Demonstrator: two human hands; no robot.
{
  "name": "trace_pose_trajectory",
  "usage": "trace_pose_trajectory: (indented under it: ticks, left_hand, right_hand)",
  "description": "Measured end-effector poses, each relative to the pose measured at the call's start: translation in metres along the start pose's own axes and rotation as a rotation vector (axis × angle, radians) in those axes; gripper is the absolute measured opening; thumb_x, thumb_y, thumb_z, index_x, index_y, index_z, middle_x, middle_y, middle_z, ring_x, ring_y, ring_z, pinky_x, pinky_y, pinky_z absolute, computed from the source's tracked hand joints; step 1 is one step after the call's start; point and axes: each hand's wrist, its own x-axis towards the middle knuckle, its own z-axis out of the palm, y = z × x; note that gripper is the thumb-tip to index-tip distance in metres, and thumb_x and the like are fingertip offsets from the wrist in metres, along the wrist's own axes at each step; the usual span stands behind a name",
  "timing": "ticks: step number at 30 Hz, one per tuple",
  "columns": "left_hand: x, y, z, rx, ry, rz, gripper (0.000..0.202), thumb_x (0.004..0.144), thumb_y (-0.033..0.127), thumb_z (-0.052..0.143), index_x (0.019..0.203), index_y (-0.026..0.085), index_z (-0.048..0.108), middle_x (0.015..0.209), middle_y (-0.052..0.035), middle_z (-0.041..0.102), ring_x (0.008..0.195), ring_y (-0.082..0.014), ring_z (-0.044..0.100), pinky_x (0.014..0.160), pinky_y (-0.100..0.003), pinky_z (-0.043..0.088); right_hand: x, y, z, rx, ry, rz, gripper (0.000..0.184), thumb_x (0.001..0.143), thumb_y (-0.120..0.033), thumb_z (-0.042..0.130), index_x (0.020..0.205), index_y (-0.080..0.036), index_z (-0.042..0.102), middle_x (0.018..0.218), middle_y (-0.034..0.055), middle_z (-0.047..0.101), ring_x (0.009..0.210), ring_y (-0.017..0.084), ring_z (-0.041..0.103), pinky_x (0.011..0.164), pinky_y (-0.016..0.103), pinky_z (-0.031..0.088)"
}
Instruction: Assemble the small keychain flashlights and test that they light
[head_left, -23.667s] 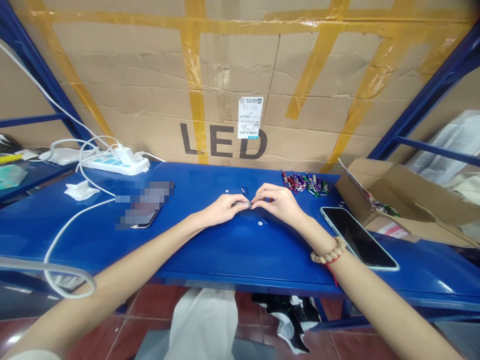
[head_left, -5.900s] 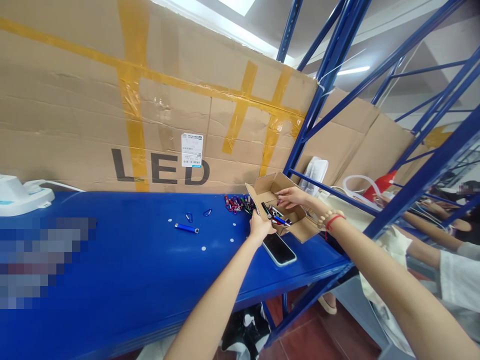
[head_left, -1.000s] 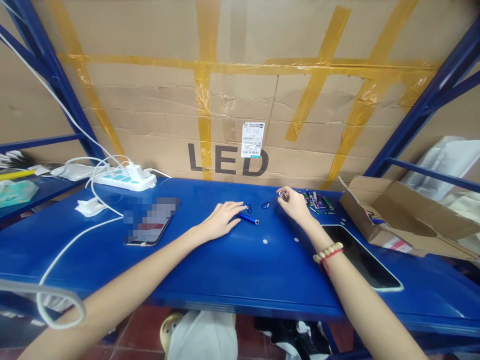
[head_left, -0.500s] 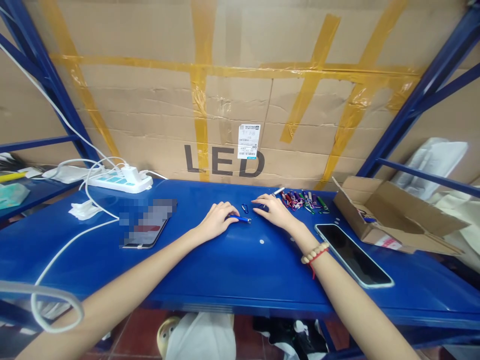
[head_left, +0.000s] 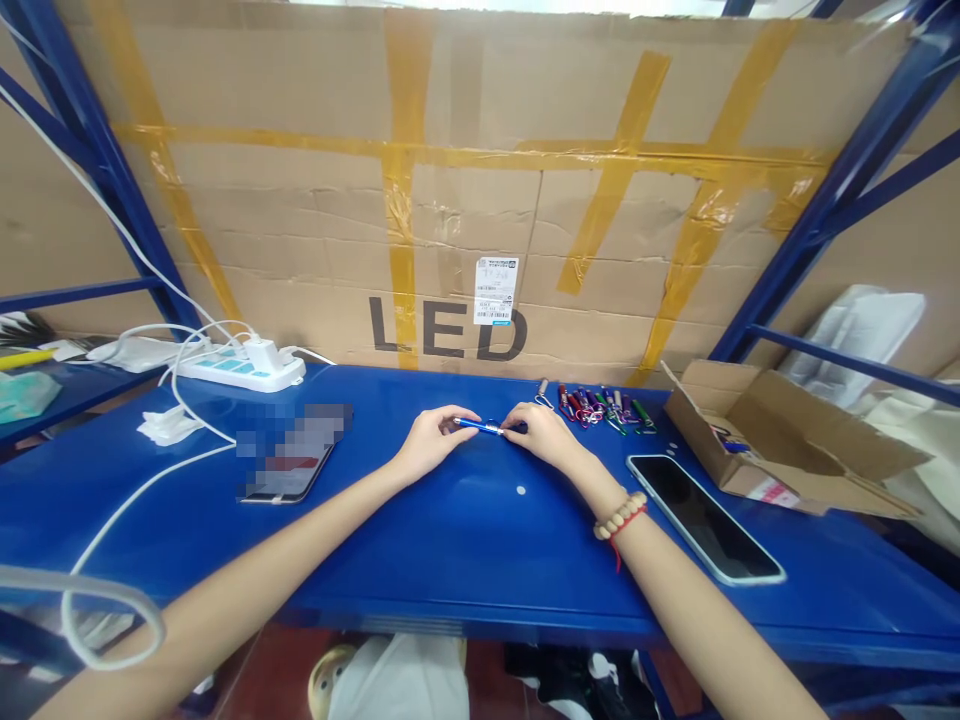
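Observation:
My left hand (head_left: 436, 440) pinches one end of a slim blue metal tube (head_left: 478, 426), which looks like a small keychain flashlight. The tube lies almost level, just over the tabletop between my hands. At its other end, the thumb and fingers of my right hand (head_left: 544, 430) are closed on the tip. A small dark loop, seemingly a carabiner (head_left: 492, 422), shows just behind the tube; whether it is attached is unclear. Behind my right hand lies a silver tube with a clip (head_left: 542, 391). Beside it is a pile of coloured tubes with carabiners (head_left: 604, 408).
An opened cardboard box (head_left: 787, 430) stands at the right, with a phone (head_left: 705, 520) in front of it. Another dark device (head_left: 300, 455) lies left, near a white power strip (head_left: 244, 370) and looping cables. A large carton (head_left: 450, 220) rises behind the blue table (head_left: 450, 560).
My right hand has moved to the blue tube's end and closed on it. My left hand has raised and turned the tube slightly. The view has tilted up a little.

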Motion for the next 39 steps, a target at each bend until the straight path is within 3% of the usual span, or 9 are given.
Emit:
trace_pose_trajectory:
  ticks: [6, 9, 12, 18, 23, 26, 33, 36, 39]
  left_hand:
    - [0.002, 0.008, 0.0, -0.518, -0.007, -0.369, 0.022, 0.063, 0.018, 0.073, 0.084, 0.013, 0.066, 0.067, -0.0033, 0.067, 0.068, -0.0127, 0.061, 0.07, -0.025, 0.045]
    - [0.005, 0.01, -0.002, -0.822, 0.027, -0.503, 0.011, 0.07, 0.008, 0.066, 0.078, 0.014, 0.061, 0.068, -0.0019, 0.065, 0.065, -0.01, 0.062, 0.066, -0.022, 0.046]
    - [0.009, 0.01, -0.006, -0.983, 0.046, -0.548, 0.005, 0.079, 0.01, 0.057, 0.079, 0.015, 0.06, 0.074, -0.002, 0.065, 0.065, -0.009, 0.062, 0.064, -0.021, 0.048]
    - [0.012, 0.006, -0.012, -0.957, 0.019, -0.472, 0.015, 0.086, 0.019, 0.049, 0.094, 0.016, 0.062, 0.079, -0.004, 0.063, 0.073, -0.0118, 0.063, 0.068, -0.024, 0.049]
    - [0.009, 0.01, -0.006, -0.908, -0.015, -0.455, 0.007, 0.078, 0.008, 0.052, 0.08, 0.015, 0.051, 0.07, -0.0004, 0.059, 0.067, -0.0127, 0.064, 0.061, -0.024, 0.044]
    - [0.005, 0.012, 0.0, -0.769, -0.029, -0.413, 0.018, 0.074, 0.01, 0.059, 0.073, 0.016, 0.042, 0.066, 0.0015, 0.057, 0.062, -0.0117, 0.063, 0.058, -0.022, 0.039]
    - [-0.003, 0.016, 0.004, -0.616, -0.159, -0.341, 0.024, 0.08, 0.035, 0.059, 0.082, 0.015, 0.046, 0.088, -0.0067, 0.064, 0.069, -0.0146, 0.065, 0.062, -0.025, 0.04]
    - [-0.003, 0.018, 0.005, -0.655, -0.198, -0.344, 0.028, 0.083, 0.04, 0.053, 0.08, 0.012, 0.051, 0.08, -0.0062, 0.063, 0.06, -0.0127, 0.062, 0.055, -0.024, 0.039]
    - [-0.003, 0.017, 0.006, -0.701, -0.197, -0.313, 0.026, 0.077, 0.035, 0.061, 0.074, 0.014, 0.046, 0.071, -0.0021, 0.06, 0.054, -0.0098, 0.059, 0.052, -0.023, 0.037]
  right_hand:
    - [-0.001, 0.001, -0.002, 0.138, 0.063, 0.201, 0.01, 0.07, -0.02, 0.063, 0.073, -0.016, 0.071, 0.072, 0.005, 0.071, 0.066, 0.016, 0.065, 0.062, 0.024, 0.048]
    - [0.0, 0.005, 0.0, 0.336, 0.167, 0.192, 0.011, 0.07, -0.022, 0.063, 0.073, -0.016, 0.071, 0.07, 0.0055, 0.071, 0.062, 0.016, 0.065, 0.062, 0.025, 0.05]
    - [0.002, 0.005, 0.0, 0.615, 0.276, 0.203, 0.015, 0.066, -0.027, 0.068, 0.075, -0.016, 0.07, 0.073, 0.0061, 0.072, 0.067, 0.018, 0.067, 0.067, 0.03, 0.053]
    - [0.004, -0.008, -0.008, 1.137, 0.271, 0.381, 0.042, 0.06, -0.032, 0.076, 0.098, -0.016, 0.067, 0.082, 0.0072, 0.072, 0.079, 0.019, 0.068, 0.072, 0.03, 0.054]
    - [0.004, -0.012, -0.01, 1.374, 0.261, 0.536, 0.029, 0.064, -0.029, 0.075, 0.09, -0.017, 0.069, 0.093, 0.007, 0.07, 0.083, 0.015, 0.067, 0.077, 0.027, 0.055]
    - [0.005, -0.013, -0.008, 1.415, 0.227, 0.58, 0.024, 0.068, -0.029, 0.073, 0.089, -0.019, 0.069, 0.093, 0.0059, 0.07, 0.078, 0.012, 0.066, 0.072, 0.025, 0.055]
    - [0.002, -0.028, -0.005, 1.396, 0.111, 0.533, 0.025, 0.066, -0.031, 0.072, 0.086, -0.018, 0.066, 0.088, 0.0054, 0.068, 0.074, 0.011, 0.063, 0.065, 0.021, 0.05]
    - [0.001, -0.037, -0.003, 1.253, 0.078, 0.368, 0.025, 0.064, -0.033, 0.072, 0.081, -0.017, 0.064, 0.083, 0.0038, 0.068, 0.076, 0.012, 0.063, 0.065, 0.022, 0.048]
    - [0.001, -0.042, -0.001, 1.058, 0.126, 0.168, 0.022, 0.068, -0.035, 0.068, 0.077, -0.016, 0.064, 0.08, 0.0025, 0.067, 0.074, 0.012, 0.061, 0.071, 0.025, 0.048]
